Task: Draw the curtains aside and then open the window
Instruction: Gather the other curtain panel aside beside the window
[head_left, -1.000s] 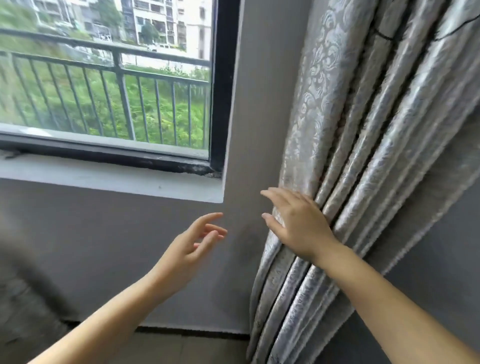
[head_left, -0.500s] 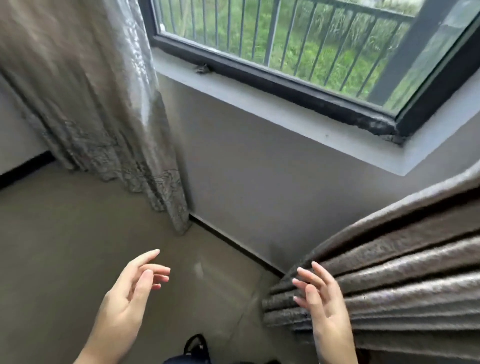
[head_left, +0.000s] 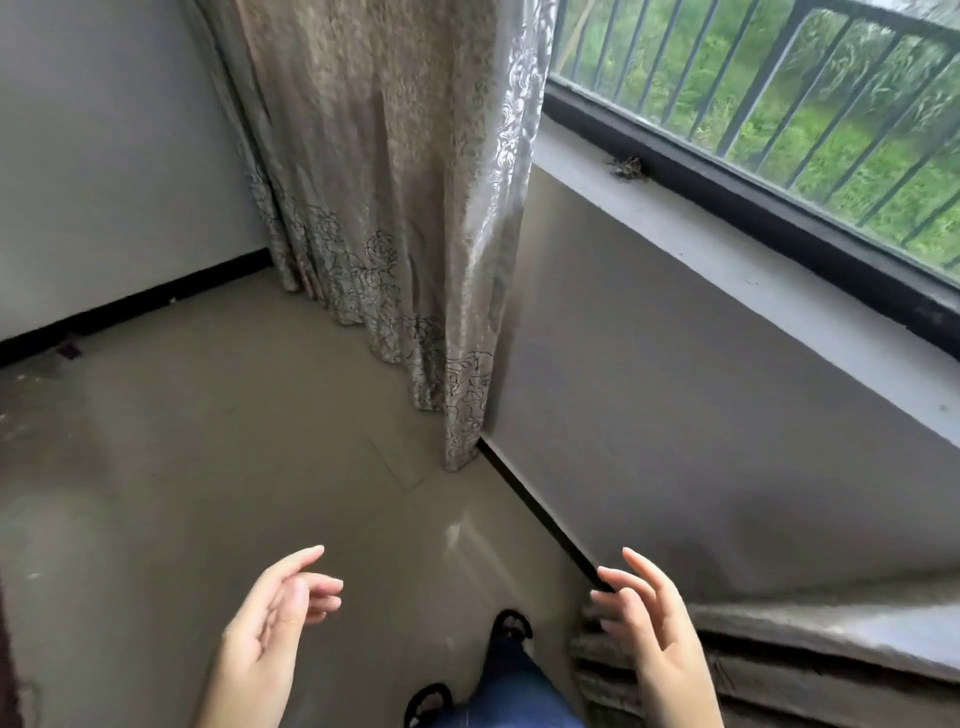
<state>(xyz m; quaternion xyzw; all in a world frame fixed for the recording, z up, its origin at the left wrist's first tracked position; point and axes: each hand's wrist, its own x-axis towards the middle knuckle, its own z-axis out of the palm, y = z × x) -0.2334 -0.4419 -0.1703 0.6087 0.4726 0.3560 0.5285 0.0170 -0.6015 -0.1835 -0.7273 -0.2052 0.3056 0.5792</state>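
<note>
A beige patterned left curtain (head_left: 395, 197) hangs at the window's left end, its hem reaching the floor. The bunched right curtain (head_left: 810, 654) lies at the bottom right. The dark-framed window (head_left: 753, 208) runs across the upper right, shut, with railings and greenery behind the glass. My left hand (head_left: 270, 629) hovers low over the floor, fingers apart, holding nothing. My right hand (head_left: 649, 623) is open too, just left of the right curtain's folds, and I cannot tell if it touches them.
A grey sill (head_left: 727, 260) runs under the window, with a small clump of debris (head_left: 628, 167) on it. Tiled floor (head_left: 208, 467) spreads below, edged by a black skirting. My jeans leg and black shoes (head_left: 511, 623) show at the bottom.
The view has swung left and down, from the right curtain to the left one. My right hand has come off the right curtain, and both hands have dropped low, open.
</note>
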